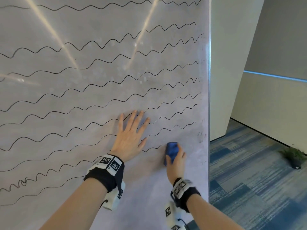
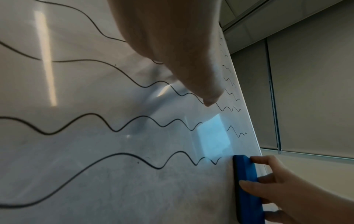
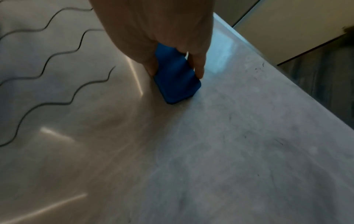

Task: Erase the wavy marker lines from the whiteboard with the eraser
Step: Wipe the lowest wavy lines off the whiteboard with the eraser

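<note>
Left hand (image 1: 131,135) flat, fingers splayed on whiteboard (image 1: 99,80); right hand (image 1: 176,161) (grip clamped) around eraser (image 1: 172,151).

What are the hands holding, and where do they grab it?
Right hand grips the blue eraser by its long sides. Left hand holds nothing, flat on the whiteboard.

You're wearing a black wrist strap (image 1: 103,179) on your left forearm, topped with white blocks carrying black-and-white square marker codes (image 1: 109,163). A white camera housing (image 1: 114,199) is hanging under it, trailing a black cable. Your right wrist band (image 1: 185,191) is showing the same black strap, coded blocks and white housing. Both forearms are bare, no sleeves.
</note>
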`<state>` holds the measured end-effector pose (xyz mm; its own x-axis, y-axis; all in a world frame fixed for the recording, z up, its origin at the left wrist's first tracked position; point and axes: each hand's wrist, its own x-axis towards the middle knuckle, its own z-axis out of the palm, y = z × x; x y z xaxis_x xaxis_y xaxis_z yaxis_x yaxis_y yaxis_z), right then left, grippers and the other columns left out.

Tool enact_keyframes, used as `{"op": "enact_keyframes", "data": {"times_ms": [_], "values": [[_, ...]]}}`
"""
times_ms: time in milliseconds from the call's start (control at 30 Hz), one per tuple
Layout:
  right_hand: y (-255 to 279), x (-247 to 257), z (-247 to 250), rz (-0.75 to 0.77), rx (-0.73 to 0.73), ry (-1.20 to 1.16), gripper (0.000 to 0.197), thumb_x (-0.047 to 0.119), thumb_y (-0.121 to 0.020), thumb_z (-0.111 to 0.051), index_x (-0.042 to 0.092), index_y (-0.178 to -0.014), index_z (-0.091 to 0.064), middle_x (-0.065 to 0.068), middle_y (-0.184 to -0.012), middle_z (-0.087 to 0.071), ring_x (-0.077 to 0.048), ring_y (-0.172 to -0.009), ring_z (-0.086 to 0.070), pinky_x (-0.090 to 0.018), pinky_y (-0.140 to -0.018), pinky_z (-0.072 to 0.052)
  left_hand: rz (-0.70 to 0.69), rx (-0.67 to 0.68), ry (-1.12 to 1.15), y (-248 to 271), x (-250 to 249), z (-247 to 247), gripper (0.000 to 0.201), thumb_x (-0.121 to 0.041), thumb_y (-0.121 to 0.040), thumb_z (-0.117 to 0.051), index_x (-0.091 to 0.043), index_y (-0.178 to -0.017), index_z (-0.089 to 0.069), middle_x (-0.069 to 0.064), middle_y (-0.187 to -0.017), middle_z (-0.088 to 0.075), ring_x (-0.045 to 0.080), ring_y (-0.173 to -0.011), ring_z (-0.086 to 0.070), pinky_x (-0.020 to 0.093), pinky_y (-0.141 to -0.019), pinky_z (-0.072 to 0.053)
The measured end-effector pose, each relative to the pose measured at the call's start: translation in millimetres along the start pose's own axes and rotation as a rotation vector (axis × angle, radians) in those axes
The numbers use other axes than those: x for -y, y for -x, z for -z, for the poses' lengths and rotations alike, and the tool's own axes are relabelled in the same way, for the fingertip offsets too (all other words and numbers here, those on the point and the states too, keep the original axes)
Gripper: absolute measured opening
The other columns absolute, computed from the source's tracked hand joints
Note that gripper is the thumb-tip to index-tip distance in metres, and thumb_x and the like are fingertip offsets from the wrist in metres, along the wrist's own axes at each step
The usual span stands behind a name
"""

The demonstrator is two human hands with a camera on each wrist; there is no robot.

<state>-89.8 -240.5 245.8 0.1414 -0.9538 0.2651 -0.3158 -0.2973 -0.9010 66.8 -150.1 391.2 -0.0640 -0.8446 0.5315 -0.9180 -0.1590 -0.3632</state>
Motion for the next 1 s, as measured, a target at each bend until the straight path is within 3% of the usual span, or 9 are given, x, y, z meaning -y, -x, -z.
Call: {"op": "enact_keyframes", "data": {"times_ms": [100,233,367,500,567,733,833,900,1000], "values": [[-12.0,6.5,2.9,-0.103,-0.057,0.001,0.065,0.007,-0.089,-0.059,0.005,-0.144,-0.024,-0.021,-0.135,-0.034,-0.039,-0.118,-0.044,-0.035,-0.09,-0.036,0.006,-0.032,0.013,8.2,4.4,1.6,0.067,-0.044,-0.092,-0.048,-0.015,-0.15,-0.034,0.015,-0.159,-0.02,0.034,-0.147,-0.018,0.064,-0.112,-0.009],[26.2,25.5,-29.1,0.079,0.032,0.001,0.068,0.009,-0.088,-0.059,0.01,-0.146,-0.023,-0.011,-0.131,-0.034,-0.028,-0.113,-0.046,-0.028,-0.093,-0.038,-0.006,-0.039,0.031,11.9,6.0,0.9,0.075,-0.041,-0.085,-0.064,-0.014,-0.149,-0.036,0.015,-0.158,-0.021,0.035,-0.146,-0.02,0.065,-0.111,-0.013],[41.5,15.1,-31.3,0.161,0.096,0.035,0.068,0.007,-0.087,-0.059,0.012,-0.145,-0.024,-0.005,-0.124,-0.034,-0.025,-0.108,-0.049,-0.025,-0.087,-0.04,-0.015,-0.031,0.031,10.2,5.2,1.2,0.071,-0.044,-0.089,-0.054,-0.015,-0.15,-0.033,0.014,-0.16,-0.018,0.034,-0.147,-0.017,0.066,-0.112,-0.014],[7.2,1.8,-8.9,-0.091,-0.041,-0.012,0.066,0.006,-0.087,-0.06,0.008,-0.144,-0.026,-0.018,-0.131,-0.036,-0.039,-0.113,-0.047,-0.036,-0.088,-0.04,-0.009,-0.016,0.015,18.3,12.7,1.8,0.068,-0.046,-0.091,-0.034,-0.016,-0.152,-0.03,0.014,-0.16,-0.017,0.033,-0.148,-0.013,0.064,-0.113,-0.01],[1.0,11.7,-10.3,-0.113,-0.051,0.003,0.066,0.006,-0.088,-0.058,0.009,-0.145,-0.024,-0.018,-0.133,-0.035,-0.038,-0.114,-0.046,-0.037,-0.087,-0.04,-0.005,-0.026,0.022,25.3,18.0,0.5,0.067,-0.046,-0.091,-0.033,-0.016,-0.152,-0.03,0.014,-0.16,-0.018,0.033,-0.148,-0.015,0.064,-0.113,-0.011],[44.3,43.6,-45.0,0.169,0.043,0.028,0.068,0.008,-0.086,-0.06,0.009,-0.145,-0.027,-0.012,-0.128,-0.038,-0.029,-0.112,-0.046,-0.025,-0.09,-0.036,-0.011,-0.047,0.049,29.1,20.8,-3.8,0.068,-0.045,-0.09,-0.036,-0.017,-0.151,-0.026,0.015,-0.159,-0.022,0.033,-0.147,-0.018,0.062,-0.111,-0.012],[60.0,41.4,-46.0,0.257,0.093,0.058,0.067,0.008,-0.085,-0.059,0.015,-0.144,-0.028,-0.006,-0.122,-0.037,-0.023,-0.106,-0.047,-0.023,-0.085,-0.039,-0.019,-0.026,0.043,25.7,18.4,-2.4,0.072,-0.044,-0.09,-0.051,-0.016,-0.152,-0.027,0.015,-0.159,-0.019,0.033,-0.147,-0.015,0.062,-0.112,-0.009],[52.1,36.1,-37.2,0.222,0.09,0.049,0.066,0.007,-0.086,-0.059,0.015,-0.144,-0.029,-0.008,-0.123,-0.038,-0.023,-0.106,-0.047,-0.022,-0.086,-0.039,-0.008,-0.018,0.027,25.8,20.7,1.2,0.071,-0.044,-0.09,-0.051,-0.016,-0.152,-0.03,0.014,-0.16,-0.019,0.033,-0.147,-0.015,0.063,-0.112,-0.009],[33.7,34.4,-27.9,0.048,0.011,-0.025,0.067,0.008,-0.087,-0.061,0.011,-0.144,-0.026,-0.013,-0.13,-0.037,-0.03,-0.112,-0.047,-0.021,-0.084,-0.033,0.02,-0.011,0.023,33.4,29.3,6.4,0.067,-0.046,-0.092,-0.043,-0.017,-0.151,-0.031,0.014,-0.16,-0.019,0.033,-0.148,-0.015,0.064,-0.112,-0.011]]}}
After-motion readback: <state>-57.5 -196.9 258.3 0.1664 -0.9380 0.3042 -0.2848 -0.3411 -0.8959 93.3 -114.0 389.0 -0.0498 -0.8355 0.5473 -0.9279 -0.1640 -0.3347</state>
